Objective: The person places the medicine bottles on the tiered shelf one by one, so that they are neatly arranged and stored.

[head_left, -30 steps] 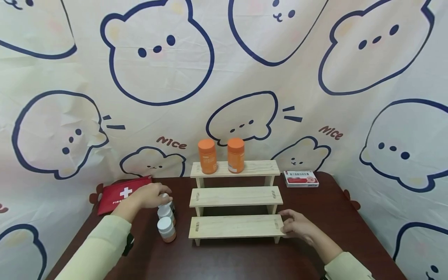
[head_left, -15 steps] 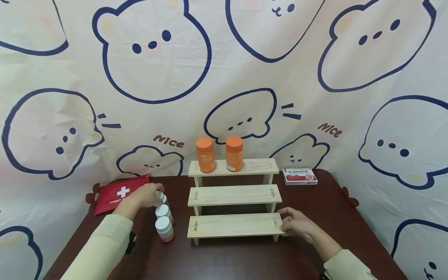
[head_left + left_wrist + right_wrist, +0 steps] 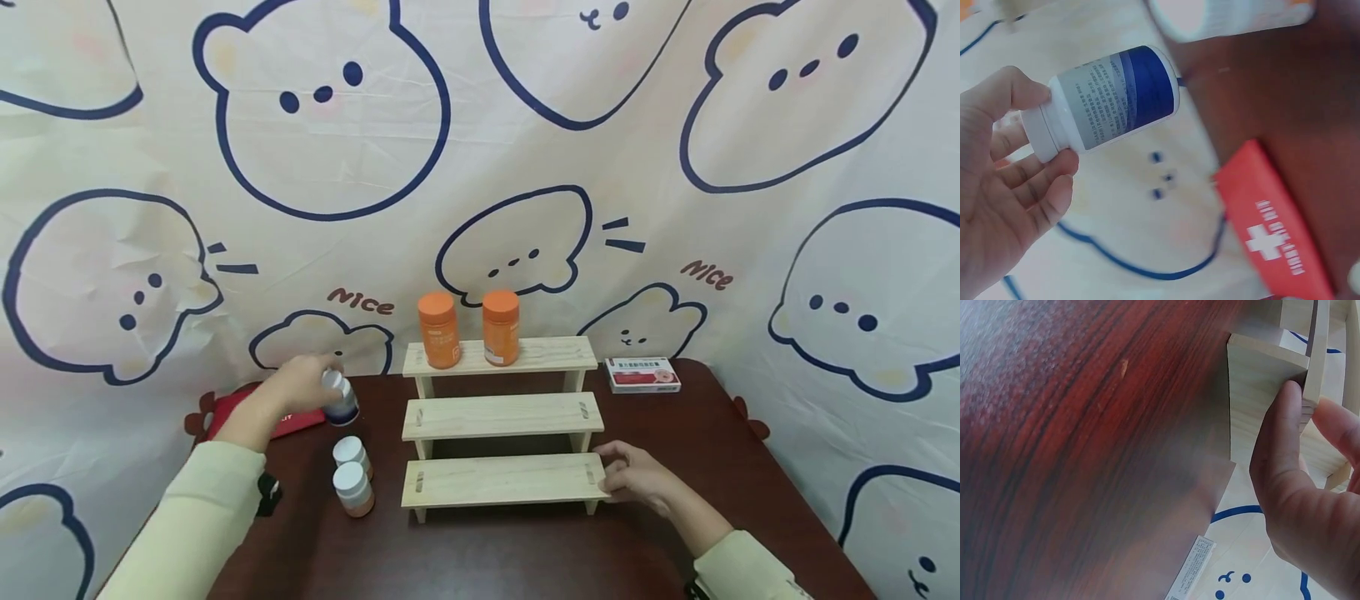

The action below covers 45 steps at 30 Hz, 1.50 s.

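My left hand (image 3: 298, 387) grips a white pill bottle (image 3: 1116, 97) by its cap, raised off the table. The bottle's label is grey with a dark blue band, and its base points away from my palm in the left wrist view. Two more white-capped bottles, the far one (image 3: 351, 452) and the near one (image 3: 353, 490), stand in a row just below it. With thumb and fingers, my right hand (image 3: 637, 482) pinches the right end of the lowest step of a three-tier wooden display shelf (image 3: 502, 482). Two orange bottles (image 3: 440, 333) stand on its top step.
A red first aid pouch (image 3: 1275, 231) lies at the table's back left, partly hidden behind my left forearm in the head view. At the back right lies a white and red medicine box (image 3: 642, 376). A printed cloth hangs behind the dark wooden table (image 3: 480, 558).
My left hand has lifted the rearmost bottle out of the row, upward and a little away from the other two. My right hand has stayed on the shelf.
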Each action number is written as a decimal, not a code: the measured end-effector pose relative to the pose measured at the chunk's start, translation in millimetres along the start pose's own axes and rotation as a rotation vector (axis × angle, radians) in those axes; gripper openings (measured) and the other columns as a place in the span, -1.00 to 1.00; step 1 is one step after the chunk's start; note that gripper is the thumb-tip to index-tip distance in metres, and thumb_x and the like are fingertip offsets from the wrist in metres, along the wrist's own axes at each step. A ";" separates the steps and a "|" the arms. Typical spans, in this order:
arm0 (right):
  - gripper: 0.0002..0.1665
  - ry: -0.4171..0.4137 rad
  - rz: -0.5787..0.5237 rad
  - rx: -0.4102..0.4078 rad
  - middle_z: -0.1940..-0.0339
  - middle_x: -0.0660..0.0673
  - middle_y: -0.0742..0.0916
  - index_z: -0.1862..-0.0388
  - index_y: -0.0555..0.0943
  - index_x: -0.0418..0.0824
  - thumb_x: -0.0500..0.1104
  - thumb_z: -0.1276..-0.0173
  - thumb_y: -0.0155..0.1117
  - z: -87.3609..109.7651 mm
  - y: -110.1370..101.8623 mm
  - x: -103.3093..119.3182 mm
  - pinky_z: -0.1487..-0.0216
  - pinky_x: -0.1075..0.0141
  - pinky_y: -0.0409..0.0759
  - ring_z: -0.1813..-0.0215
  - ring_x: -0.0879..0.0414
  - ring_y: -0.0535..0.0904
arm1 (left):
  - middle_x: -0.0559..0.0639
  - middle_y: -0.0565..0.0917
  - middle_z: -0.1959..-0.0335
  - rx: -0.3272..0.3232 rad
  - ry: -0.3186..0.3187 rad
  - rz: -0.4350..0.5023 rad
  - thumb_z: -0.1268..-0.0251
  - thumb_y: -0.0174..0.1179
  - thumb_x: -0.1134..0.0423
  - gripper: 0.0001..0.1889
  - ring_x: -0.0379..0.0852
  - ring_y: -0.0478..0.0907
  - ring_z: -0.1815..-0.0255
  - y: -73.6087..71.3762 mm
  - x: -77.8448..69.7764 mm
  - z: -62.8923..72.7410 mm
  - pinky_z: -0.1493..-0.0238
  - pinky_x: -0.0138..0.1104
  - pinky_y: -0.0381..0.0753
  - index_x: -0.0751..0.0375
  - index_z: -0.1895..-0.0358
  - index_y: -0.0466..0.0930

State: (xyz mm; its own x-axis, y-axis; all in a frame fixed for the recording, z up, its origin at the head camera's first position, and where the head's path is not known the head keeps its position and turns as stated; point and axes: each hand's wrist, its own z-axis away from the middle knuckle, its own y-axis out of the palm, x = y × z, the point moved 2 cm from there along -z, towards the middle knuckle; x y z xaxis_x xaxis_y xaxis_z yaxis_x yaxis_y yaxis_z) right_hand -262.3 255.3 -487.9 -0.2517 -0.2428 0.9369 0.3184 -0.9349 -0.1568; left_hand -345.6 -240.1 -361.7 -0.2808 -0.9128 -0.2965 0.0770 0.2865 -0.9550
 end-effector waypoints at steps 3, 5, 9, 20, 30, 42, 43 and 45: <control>-0.27 0.000 0.000 -0.006 0.38 -0.14 0.59 -0.21 0.25 -0.49 -0.43 -0.01 0.25 2.1 -3.7 -1.7 0.31 0.22 0.61 0.36 0.08 0.56 | 0.27 0.59 0.12 -0.035 0.025 -0.003 -0.09 0.29 0.17 -0.53 0.18 0.53 0.14 -23.0 -14.9 0.7 0.13 0.07 0.59 0.34 -0.05 0.49; -0.27 0.001 0.004 -0.010 0.38 -0.14 0.59 -0.21 0.25 -0.48 -0.42 -0.02 0.25 3.5 -6.3 -3.3 0.31 0.21 0.61 0.36 0.07 0.56 | 0.26 0.59 0.11 -0.066 0.053 -0.002 -0.09 0.30 0.16 -0.53 0.19 0.52 0.12 -37.0 -27.4 3.2 0.14 0.07 0.59 0.32 -0.05 0.49; -0.28 0.003 0.006 -0.022 0.37 -0.15 0.59 -0.22 0.26 -0.47 -0.42 -0.03 0.25 7.4 -10.6 -5.8 0.30 0.21 0.61 0.36 0.07 0.56 | 0.25 0.55 0.08 -0.114 0.087 -0.003 -0.06 0.31 0.17 -0.53 0.20 0.49 0.08 -58.5 -58.7 10.4 0.18 0.04 0.61 0.30 -0.05 0.49; -0.27 -0.023 -0.027 -0.036 0.38 -0.15 0.59 -0.21 0.26 -0.49 -0.44 -0.01 0.25 10.4 -15.9 -10.6 0.31 0.23 0.62 0.37 0.08 0.56 | 0.10 0.61 0.13 -0.062 0.306 -0.011 -0.10 0.25 0.21 -0.65 0.00 0.53 0.20 -64.1 -147.5 9.9 0.26 -0.16 0.64 0.20 0.02 0.56; -0.32 -0.027 0.004 -0.041 0.39 -0.21 0.59 -0.15 0.33 -0.46 -0.48 0.05 0.22 3.4 -3.8 -6.3 0.36 0.21 0.66 0.39 0.05 0.57 | 0.01 0.57 0.10 -0.002 0.444 -0.021 -0.08 0.24 0.17 -0.64 -0.06 0.51 0.19 -50.9 -221.7 -0.3 0.28 -0.24 0.60 0.12 0.00 0.56; -0.33 -0.042 0.008 -0.062 0.41 -0.20 0.59 -0.16 0.34 -0.45 -0.50 0.01 0.23 6.9 0.5 1.7 0.37 0.21 0.66 0.43 0.06 0.58 | -0.01 0.57 0.03 0.010 0.555 -0.131 -0.14 0.24 0.14 -0.54 -0.13 0.51 0.17 -30.3 -306.5 -46.2 0.23 -0.33 0.60 0.05 -0.17 0.51; -0.33 -0.044 0.008 -0.059 0.41 -0.20 0.59 -0.17 0.34 -0.45 -0.50 0.01 0.23 7.5 0.3 1.9 0.37 0.21 0.66 0.42 0.06 0.58 | 0.00 0.57 0.01 0.014 0.540 -0.128 -0.15 0.24 0.15 -0.53 -0.13 0.51 0.16 -29.1 -311.2 -51.1 0.21 -0.32 0.60 0.04 -0.18 0.50; -0.34 -0.052 0.005 -0.051 0.41 -0.20 0.59 -0.17 0.34 -0.45 -0.49 0.00 0.23 9.0 0.7 2.4 0.36 0.20 0.66 0.42 0.06 0.58 | 0.03 0.55 -0.03 0.027 0.502 -0.126 -0.17 0.23 0.16 -0.52 -0.11 0.50 0.12 -26.8 -318.5 -60.4 0.18 -0.30 0.60 0.03 -0.21 0.48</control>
State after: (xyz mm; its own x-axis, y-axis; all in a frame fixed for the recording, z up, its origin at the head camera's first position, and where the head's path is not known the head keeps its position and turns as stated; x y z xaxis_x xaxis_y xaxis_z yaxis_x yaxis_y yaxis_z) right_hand -254.4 256.4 -483.0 -0.2022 -0.2349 0.9507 0.2718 -0.9461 -0.1760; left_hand -316.0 60.5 -241.0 -0.7133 -0.6859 -0.1443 0.0359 0.1698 -0.9848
